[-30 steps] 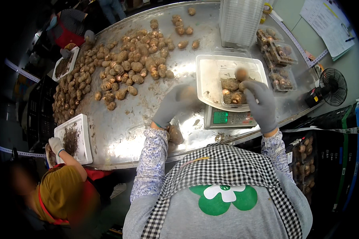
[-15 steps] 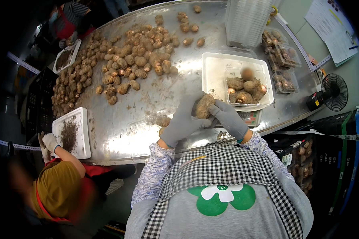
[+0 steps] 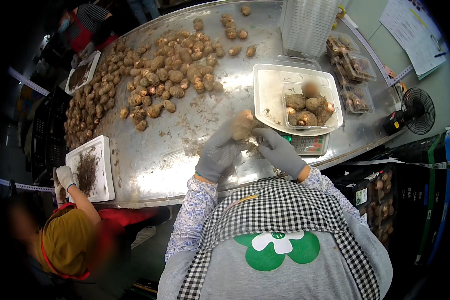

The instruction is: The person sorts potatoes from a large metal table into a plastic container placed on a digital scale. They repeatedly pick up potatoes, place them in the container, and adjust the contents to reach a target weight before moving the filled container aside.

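Observation:
Over the near edge of the metal table, my gloved left hand (image 3: 219, 151) grips a brown, hairy taro (image 3: 241, 126), blurred by motion. My gloved right hand (image 3: 281, 154) is close beside it on the right, its thumb and fingers pinched together at the taro's lower side. What sits between those fingertips cannot be made out. Just beyond the right hand, a clear plastic box (image 3: 286, 121) with several taros (image 3: 305, 102) in it rests on a white tray (image 3: 265, 100). This tray lies on a scale (image 3: 312, 144) with a lit green display.
A large heap of taros (image 3: 170, 65) covers the far left. Stacked clear boxes (image 3: 305, 27), filled boxes (image 3: 357, 97) and a black fan (image 3: 417, 111) line the right. At left, a co-worker's gloved hand (image 3: 65, 177) is beside a white tray of dirt (image 3: 102, 165).
The taro has moved left and slightly away from me in my left hand, and its angle has changed. My right hand has shifted a little nearer, uncovering the scale's display.

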`<state>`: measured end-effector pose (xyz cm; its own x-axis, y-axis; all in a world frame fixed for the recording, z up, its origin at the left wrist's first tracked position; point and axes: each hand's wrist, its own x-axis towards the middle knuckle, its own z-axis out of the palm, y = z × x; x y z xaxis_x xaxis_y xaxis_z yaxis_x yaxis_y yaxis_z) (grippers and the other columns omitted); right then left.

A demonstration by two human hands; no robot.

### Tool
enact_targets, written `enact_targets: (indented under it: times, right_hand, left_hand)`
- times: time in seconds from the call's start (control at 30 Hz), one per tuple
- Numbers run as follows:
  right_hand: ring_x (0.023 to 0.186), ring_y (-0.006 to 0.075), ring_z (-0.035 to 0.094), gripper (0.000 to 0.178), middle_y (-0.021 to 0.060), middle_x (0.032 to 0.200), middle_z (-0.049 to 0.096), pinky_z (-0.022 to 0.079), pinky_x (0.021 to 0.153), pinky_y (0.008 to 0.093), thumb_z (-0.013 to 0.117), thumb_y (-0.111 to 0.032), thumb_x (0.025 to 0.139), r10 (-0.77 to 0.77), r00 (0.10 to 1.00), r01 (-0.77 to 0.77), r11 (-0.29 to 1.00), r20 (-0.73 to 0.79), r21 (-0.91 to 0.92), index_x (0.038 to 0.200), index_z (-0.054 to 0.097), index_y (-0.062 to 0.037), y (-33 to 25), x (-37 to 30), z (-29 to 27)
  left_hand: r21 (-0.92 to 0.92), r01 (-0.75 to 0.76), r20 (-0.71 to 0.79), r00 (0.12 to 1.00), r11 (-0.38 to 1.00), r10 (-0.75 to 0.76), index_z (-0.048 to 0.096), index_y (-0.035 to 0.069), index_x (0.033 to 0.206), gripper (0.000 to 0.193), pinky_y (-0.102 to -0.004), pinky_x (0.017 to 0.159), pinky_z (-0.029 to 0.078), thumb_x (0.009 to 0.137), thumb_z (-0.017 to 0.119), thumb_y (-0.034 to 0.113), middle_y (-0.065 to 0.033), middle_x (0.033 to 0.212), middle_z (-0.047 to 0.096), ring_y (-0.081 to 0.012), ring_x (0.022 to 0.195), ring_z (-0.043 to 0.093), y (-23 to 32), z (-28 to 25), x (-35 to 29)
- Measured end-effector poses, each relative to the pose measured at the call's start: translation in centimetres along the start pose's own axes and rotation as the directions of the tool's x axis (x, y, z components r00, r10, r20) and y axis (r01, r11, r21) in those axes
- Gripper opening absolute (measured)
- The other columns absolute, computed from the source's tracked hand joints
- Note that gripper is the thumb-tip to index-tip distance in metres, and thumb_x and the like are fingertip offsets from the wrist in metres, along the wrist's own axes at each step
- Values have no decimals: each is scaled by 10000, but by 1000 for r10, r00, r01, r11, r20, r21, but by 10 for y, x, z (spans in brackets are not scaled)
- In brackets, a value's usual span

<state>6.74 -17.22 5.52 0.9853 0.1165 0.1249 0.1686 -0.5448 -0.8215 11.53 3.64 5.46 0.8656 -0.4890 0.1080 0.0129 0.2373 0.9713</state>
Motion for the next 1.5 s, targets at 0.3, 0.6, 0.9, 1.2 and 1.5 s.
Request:
enact_targets:
  times: [0.3,0.6,0.9,1.2,1.5]
  right_hand:
    - [743,116,642,424,63,852,667,530,661,240,558,-370,1029,323,946,-323,930,29,174,1190,632,15,-25,10,-24]
    - [781,76,614,454,76,1017,631,558,669,214,524,-334,1050,249,943,-330,770,219,546,1363,503,-6,-23,13,-14]
    - [1242,154,555,529,92,1359,581,488,1022,319,665,-223,967,133,976,-214,679,170,702,1430,476,-50,-11,5,-14]
    - [887,254,689,329,110,1077,678,552,769,343,699,-189,898,-173,984,160,961,-38,-225,1208,650,-89,-22,-3,-53]
    - [982,247,656,715,168,1180,629,546,811,380,785,-326,851,-121,860,-137,882,-496,-452,1397,479,19,-21,26,-138]
  left_hand:
    - [-123,69,-60,995,990,-76,508,29,1412,535,-319,976,507,901,664,43,-112,1419,522,-221,1213,573,23,15,-1]
    - [122,40,-116,993,992,-26,429,10,1468,689,-334,1044,446,810,632,33,-122,1373,500,-207,1216,535,13,11,-6]
    - [-316,239,-87,956,918,-279,368,-26,1498,666,-362,1070,438,936,654,188,-175,1403,509,-250,1287,516,29,22,-4]
    - [6,180,-326,930,984,-168,560,-29,1239,393,-293,837,537,945,664,210,-107,1091,646,-154,943,632,24,31,9]
    - [122,157,-396,913,980,-97,562,-34,1171,511,-294,784,535,875,763,331,-117,1083,632,-158,944,628,15,47,52]
